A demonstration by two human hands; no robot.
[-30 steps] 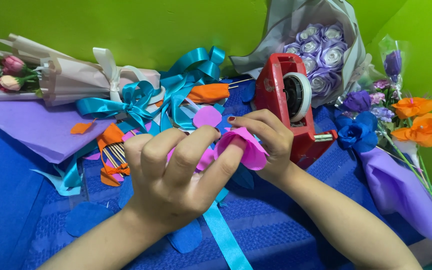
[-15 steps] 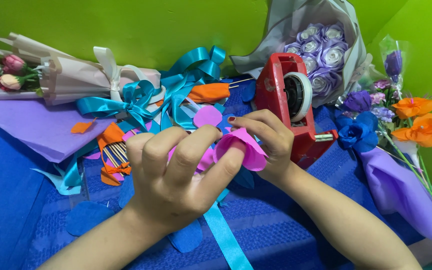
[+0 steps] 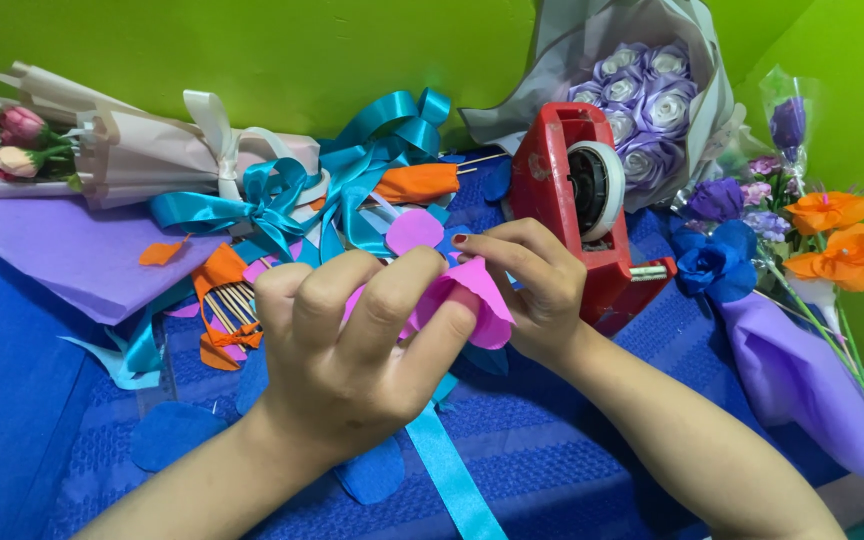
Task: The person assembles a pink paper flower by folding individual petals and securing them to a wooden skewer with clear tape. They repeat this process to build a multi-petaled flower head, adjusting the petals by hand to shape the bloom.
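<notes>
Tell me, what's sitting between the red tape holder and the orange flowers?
In the head view, a blue fabric rose sits between the red tape dispenser and the orange flowers.

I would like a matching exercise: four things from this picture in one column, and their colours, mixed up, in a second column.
Things:
1. tape dispenser
2. paper petal held by both hands
3. ribbon bow
4. two flowers at the right edge

Colours:
A. orange
B. teal
C. red
D. pink

Pairs: 1-C, 2-D, 3-B, 4-A
</notes>
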